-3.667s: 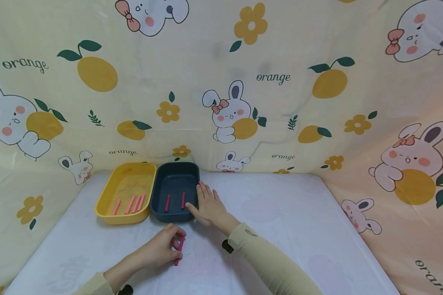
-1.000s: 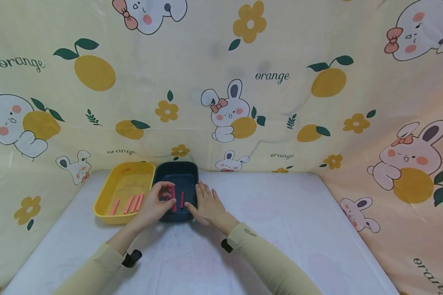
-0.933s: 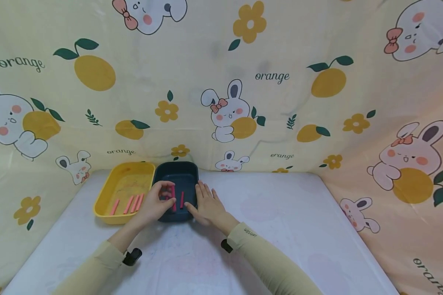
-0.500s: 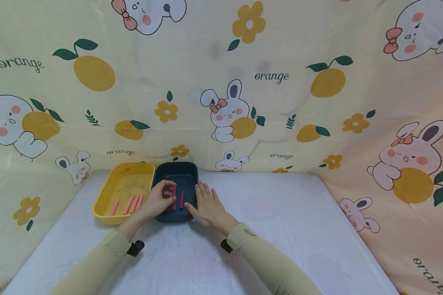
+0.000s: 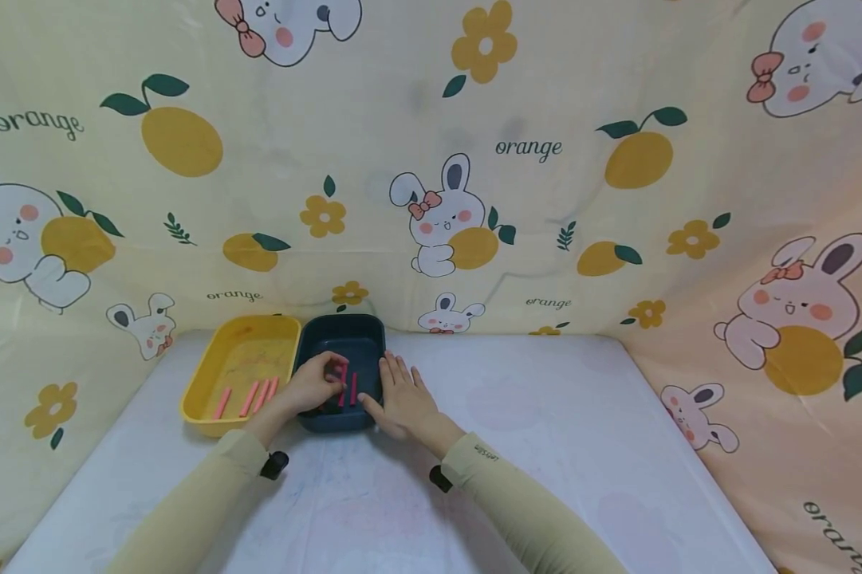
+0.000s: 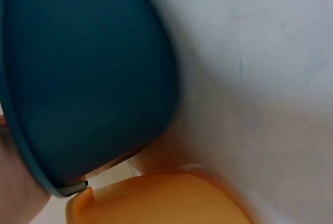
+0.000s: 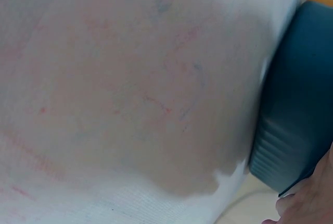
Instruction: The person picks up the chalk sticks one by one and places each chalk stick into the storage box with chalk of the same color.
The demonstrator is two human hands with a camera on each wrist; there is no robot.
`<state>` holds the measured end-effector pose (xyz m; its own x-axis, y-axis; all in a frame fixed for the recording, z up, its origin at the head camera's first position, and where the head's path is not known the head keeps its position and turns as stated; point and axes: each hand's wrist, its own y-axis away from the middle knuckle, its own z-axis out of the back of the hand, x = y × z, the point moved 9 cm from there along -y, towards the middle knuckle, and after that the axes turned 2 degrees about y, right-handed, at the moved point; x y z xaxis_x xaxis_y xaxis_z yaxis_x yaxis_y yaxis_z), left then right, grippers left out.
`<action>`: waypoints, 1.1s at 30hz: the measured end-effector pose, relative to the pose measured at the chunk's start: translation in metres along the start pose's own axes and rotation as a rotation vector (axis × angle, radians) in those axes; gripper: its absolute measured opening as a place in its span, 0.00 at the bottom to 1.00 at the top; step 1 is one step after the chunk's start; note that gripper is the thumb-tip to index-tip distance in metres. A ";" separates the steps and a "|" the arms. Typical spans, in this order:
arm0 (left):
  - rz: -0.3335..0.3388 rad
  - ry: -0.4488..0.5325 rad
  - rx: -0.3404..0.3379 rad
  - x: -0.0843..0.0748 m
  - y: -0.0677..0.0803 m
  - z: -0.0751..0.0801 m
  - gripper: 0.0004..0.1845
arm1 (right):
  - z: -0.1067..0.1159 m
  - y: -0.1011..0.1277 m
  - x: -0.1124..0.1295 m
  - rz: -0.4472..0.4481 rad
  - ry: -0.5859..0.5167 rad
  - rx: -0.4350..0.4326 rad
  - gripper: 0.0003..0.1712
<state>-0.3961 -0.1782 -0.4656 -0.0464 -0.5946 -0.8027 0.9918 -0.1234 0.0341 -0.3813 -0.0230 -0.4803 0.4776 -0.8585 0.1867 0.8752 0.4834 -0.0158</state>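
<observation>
In the head view a dark blue tray (image 5: 346, 323) stands at the back of the white table, next to a yellow tray (image 5: 199, 384). My left hand (image 5: 327, 375) reaches into the blue tray, and its curled fingers pinch a pink stick (image 5: 342, 387) held low over the tray floor. A second pink stick (image 5: 354, 388) lies just right of it; any other stick there is hidden by the hand. My right hand (image 5: 402, 400) lies flat on the table against the tray's right side, fingers straight. The left wrist view shows only the blue tray's outer wall (image 6: 88, 78).
Several pink sticks (image 5: 249, 397) lie in the yellow tray's near half. A patterned cloth wall (image 5: 517, 199) rises right behind both trays and along the right. The white table cover (image 5: 531, 414) stretches to the right and front. The right wrist view shows the cover (image 7: 130, 78) and the blue tray's wall (image 7: 296, 104).
My left hand picked a pink stick up from the table front and carried it into the blue tray, then moved a little deeper in. The right hand has stayed put.
</observation>
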 end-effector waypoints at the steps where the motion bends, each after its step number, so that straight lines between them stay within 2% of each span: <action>1: 0.002 -0.013 0.012 0.000 -0.001 -0.001 0.23 | 0.000 0.000 0.000 0.001 -0.002 0.000 0.50; 5: 0.001 -0.060 0.037 0.001 -0.005 -0.006 0.22 | -0.001 0.000 0.001 0.006 -0.015 -0.002 0.49; 13: 0.025 -0.120 0.032 0.006 -0.012 -0.012 0.22 | -0.006 -0.002 0.000 0.003 0.000 0.012 0.50; 20: -0.001 -0.175 0.037 0.008 -0.016 -0.015 0.22 | -0.003 0.000 0.001 0.006 0.010 0.012 0.50; 33: 0.032 -0.223 0.059 0.019 -0.020 -0.021 0.22 | -0.001 0.003 0.003 0.005 -0.003 0.008 0.50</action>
<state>-0.4143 -0.1709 -0.4939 -0.0470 -0.7588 -0.6497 0.9848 -0.1440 0.0969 -0.3768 -0.0245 -0.4810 0.4815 -0.8557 0.1897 0.8723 0.4888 -0.0093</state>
